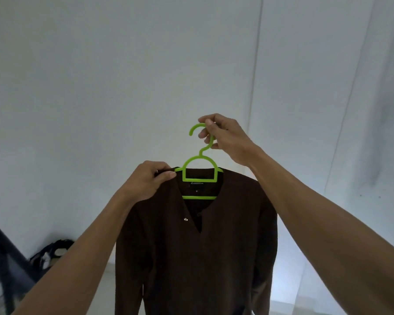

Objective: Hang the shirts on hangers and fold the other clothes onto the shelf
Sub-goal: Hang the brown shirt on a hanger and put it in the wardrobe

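A dark brown long-sleeved shirt [198, 251] hangs on a lime green plastic hanger [199, 176], held up in the air in front of a white wall. My right hand [225, 137] grips the hanger's hook near its top. My left hand [146, 180] pinches the shirt's left shoulder at the collar, right beside the hanger's left arm. The neckline is open in a V, with a small label and a tiny light pin visible. The shirt's lower hem is cut off by the frame's bottom edge.
A white wall [123, 76] fills the background, with a pale curtain [387, 110] at the right. Low at the left lie a dark slanted bar [5, 244] and a black bag-like heap [52, 251] on the light floor.
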A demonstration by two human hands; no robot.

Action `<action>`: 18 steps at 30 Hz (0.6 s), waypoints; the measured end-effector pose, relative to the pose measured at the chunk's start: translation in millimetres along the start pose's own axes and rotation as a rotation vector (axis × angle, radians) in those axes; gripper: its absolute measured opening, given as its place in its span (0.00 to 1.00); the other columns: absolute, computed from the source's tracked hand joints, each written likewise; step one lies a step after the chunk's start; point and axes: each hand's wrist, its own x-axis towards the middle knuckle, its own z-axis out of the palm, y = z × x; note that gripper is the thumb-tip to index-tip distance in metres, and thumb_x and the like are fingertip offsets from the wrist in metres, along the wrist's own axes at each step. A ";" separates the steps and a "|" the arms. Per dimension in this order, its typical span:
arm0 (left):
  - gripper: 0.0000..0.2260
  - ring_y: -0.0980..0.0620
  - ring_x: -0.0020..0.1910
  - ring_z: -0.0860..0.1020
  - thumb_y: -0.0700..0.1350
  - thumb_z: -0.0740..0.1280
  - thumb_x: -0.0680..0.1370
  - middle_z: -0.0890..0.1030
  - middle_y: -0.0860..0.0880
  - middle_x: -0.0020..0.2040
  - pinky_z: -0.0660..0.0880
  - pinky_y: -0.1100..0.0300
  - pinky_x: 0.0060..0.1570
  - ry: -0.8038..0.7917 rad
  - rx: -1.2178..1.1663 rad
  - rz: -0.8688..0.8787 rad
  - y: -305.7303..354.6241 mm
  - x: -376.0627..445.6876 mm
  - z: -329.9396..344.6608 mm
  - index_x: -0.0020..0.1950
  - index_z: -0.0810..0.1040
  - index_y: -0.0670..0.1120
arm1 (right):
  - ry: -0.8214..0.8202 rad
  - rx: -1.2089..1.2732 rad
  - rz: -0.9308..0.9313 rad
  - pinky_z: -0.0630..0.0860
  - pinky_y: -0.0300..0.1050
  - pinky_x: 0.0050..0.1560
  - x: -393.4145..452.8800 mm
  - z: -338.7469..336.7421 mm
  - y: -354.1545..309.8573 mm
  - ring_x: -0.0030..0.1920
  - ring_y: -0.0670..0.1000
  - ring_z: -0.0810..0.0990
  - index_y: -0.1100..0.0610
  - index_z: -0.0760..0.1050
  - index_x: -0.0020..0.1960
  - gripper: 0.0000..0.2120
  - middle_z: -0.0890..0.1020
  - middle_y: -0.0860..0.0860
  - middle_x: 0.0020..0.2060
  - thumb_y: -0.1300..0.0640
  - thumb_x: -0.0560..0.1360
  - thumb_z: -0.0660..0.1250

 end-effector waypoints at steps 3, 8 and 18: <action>0.07 0.57 0.32 0.76 0.48 0.69 0.79 0.81 0.55 0.32 0.71 0.59 0.37 0.069 -0.042 -0.026 -10.7 -0.4 -11.7 0.43 0.84 0.50 | -0.157 -0.501 0.172 0.77 0.45 0.55 -18.3 -40.2 20.4 0.56 0.50 0.80 0.48 0.71 0.71 0.21 0.79 0.49 0.60 0.46 0.80 0.67; 0.05 0.57 0.33 0.78 0.48 0.70 0.79 0.81 0.58 0.32 0.73 0.59 0.38 0.130 -0.031 -0.074 -18.0 1.8 -28.5 0.45 0.85 0.51 | -0.284 -0.875 0.459 0.84 0.48 0.45 -59.0 -69.2 71.1 0.49 0.55 0.83 0.50 0.72 0.66 0.25 0.77 0.53 0.58 0.62 0.72 0.76; 0.03 0.54 0.37 0.81 0.47 0.72 0.77 0.83 0.60 0.35 0.75 0.59 0.41 0.105 -0.052 -0.092 -22.2 -1.2 -21.3 0.46 0.87 0.51 | -0.368 -0.950 0.387 0.73 0.52 0.65 -55.7 -59.3 42.4 0.65 0.53 0.75 0.47 0.68 0.74 0.32 0.75 0.47 0.66 0.40 0.74 0.72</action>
